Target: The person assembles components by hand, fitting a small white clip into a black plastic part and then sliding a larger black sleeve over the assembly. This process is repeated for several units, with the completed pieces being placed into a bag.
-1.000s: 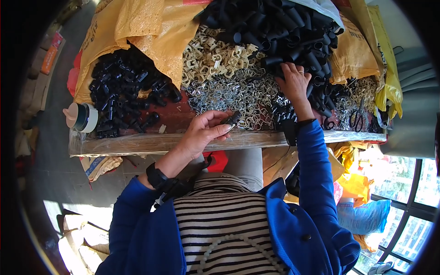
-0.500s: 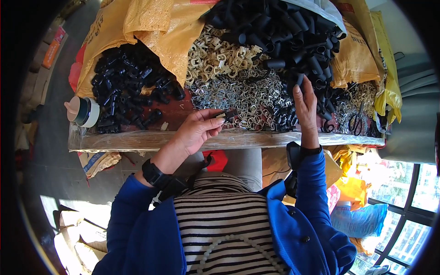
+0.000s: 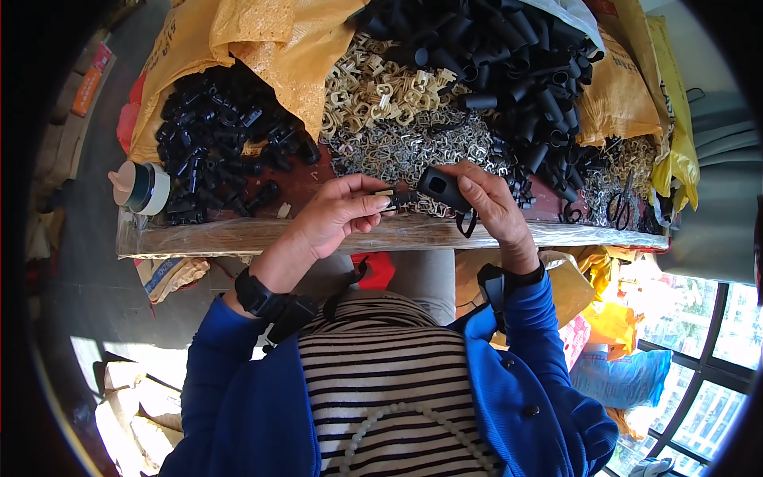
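Here, your left hand (image 3: 346, 208) pinches a small black part (image 3: 403, 199) just beside the black tube (image 3: 442, 188) gripped in your right hand (image 3: 494, 200), both near the front edge of the table (image 3: 262, 240); beyond lie metal hooks (image 3: 381, 153), then cream clips (image 3: 385, 99) and piled dark tubes (image 3: 509, 60).

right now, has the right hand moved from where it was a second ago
Yes, the right hand has come from the black tube pile toward the table's front edge.
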A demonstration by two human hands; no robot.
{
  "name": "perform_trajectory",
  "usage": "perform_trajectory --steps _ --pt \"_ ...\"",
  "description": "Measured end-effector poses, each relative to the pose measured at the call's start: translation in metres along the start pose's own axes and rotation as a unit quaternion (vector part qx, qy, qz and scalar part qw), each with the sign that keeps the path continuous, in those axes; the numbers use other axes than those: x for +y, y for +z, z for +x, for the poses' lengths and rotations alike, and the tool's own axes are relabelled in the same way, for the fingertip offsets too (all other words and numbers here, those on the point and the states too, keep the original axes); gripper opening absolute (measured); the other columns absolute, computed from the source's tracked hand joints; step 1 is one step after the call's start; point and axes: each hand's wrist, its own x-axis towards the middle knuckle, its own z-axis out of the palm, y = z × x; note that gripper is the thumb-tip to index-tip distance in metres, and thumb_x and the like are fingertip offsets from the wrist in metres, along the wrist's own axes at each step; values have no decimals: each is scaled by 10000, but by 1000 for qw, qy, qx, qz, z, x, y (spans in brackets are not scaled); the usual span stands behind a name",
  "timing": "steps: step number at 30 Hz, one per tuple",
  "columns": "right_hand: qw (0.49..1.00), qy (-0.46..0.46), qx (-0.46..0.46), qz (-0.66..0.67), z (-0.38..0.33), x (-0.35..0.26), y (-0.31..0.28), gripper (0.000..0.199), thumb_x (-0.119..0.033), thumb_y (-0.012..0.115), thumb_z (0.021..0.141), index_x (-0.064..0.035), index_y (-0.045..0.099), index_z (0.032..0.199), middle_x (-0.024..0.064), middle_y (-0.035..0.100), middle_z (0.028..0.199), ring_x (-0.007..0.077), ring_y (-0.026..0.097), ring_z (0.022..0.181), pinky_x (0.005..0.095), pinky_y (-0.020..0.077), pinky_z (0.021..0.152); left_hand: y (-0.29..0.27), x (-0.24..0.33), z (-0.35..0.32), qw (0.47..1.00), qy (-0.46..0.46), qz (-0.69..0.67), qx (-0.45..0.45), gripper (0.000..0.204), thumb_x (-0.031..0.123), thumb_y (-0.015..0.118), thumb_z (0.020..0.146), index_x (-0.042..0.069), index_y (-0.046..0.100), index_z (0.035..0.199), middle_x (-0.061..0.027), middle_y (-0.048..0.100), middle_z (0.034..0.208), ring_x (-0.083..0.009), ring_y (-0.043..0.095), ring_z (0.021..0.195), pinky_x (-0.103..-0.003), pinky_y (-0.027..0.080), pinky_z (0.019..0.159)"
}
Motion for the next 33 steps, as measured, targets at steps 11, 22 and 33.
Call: perform_trajectory --steps 11,22,33 --pt "998 -62 4 -21 3 0 24 313 -222 373 866 39 542 908 94 529 800 177 504 750 253 381 681 0 -1 3 997 2 64 -43 236 94 599 731 -5 519 930 -41 552 710 -76 501 586 -178 411 509" --pt "988 -43 122 -88 -4 5 57 305 -201 329 883 26 532 913 80 522 755 156 495 700 247 387 647 -6 -12 8 997 -56 60 13 229 98 596 739 -11 534 930 -52 568 753 -108 564 627 -189 469 565" --pt "974 47 223 -10 -9 11 77 290 -181 303 889 0 527 928 54 513 741 120 480 682 240 394 642 -1 -8 12 998 -38 54 19 225 126 573 765 -4 539 946 -59 577 784 -134 587 634 -184 481 557"
